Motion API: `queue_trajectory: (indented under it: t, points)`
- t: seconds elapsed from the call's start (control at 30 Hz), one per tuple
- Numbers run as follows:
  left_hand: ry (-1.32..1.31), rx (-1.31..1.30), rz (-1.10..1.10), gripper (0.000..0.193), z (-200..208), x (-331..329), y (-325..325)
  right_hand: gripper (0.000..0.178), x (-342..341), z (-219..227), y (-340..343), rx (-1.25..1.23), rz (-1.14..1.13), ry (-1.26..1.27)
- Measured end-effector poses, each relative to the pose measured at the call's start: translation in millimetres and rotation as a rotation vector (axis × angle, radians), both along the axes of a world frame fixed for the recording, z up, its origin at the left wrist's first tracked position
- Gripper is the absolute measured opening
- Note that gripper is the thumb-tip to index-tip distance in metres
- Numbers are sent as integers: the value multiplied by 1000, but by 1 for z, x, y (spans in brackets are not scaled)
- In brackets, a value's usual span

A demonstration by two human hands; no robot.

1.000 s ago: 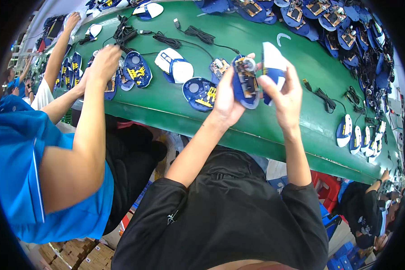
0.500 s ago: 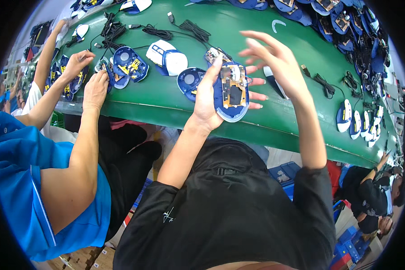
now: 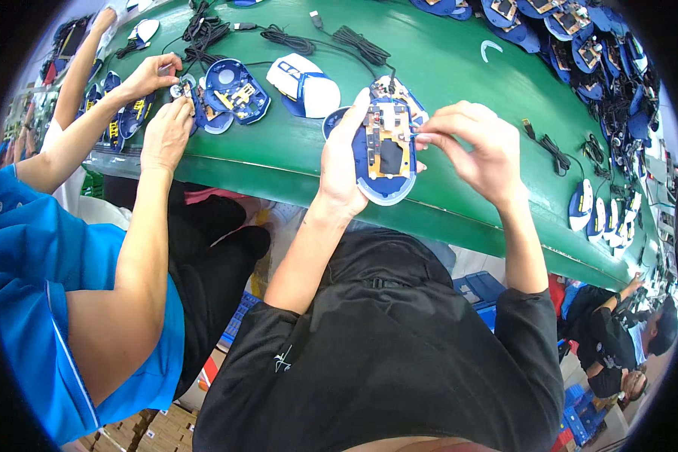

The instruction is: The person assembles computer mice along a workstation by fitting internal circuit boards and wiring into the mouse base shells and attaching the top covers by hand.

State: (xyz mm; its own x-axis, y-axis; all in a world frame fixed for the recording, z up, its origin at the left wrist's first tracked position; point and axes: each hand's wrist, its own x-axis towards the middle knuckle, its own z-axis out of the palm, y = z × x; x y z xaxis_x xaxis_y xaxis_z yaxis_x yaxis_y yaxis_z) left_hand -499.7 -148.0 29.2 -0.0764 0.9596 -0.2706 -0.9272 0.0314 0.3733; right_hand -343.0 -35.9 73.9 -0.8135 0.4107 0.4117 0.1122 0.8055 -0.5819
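Note:
My left hand (image 3: 342, 167) holds an opened computer mouse (image 3: 389, 151) from below and the side, its thumb along the left edge. The blue lower shell carries a tan circuit board with dark parts, and a black cable runs from its far end. My right hand (image 3: 471, 147) is closed in a pinch at the board's right edge, on something thin that its fingertips mostly hide. Beyond my left hand, a blue shell (image 3: 334, 123) lies partly covered. Left of it rests a white and blue mouse cover (image 3: 303, 85).
A co-worker's hands (image 3: 169, 124) work on mouse parts at the left, beside an open blue shell (image 3: 236, 90). Coiled black cables (image 3: 360, 45) lie across the green table (image 3: 444, 71). Piled mouse halves (image 3: 587, 53) fill the far right; several mice (image 3: 580, 205) stand near the right edge.
My right hand has come down and inward from above the table, closing in a pinch at the board's right edge. My left hand's fingers have curled in around the mouse.

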Motion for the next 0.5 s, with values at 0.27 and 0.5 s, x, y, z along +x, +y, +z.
queue_trajectory:
  t: [0.27, 0.5]
  points:
    - [556, 55, 450, 38, -6, 14, -6, 11, -27, -20, -62, -728, -364, 88]
    - [347, 39, 290, 38, 7, -6, -11, 15, -16, -22, -67, -208, -320, 171]
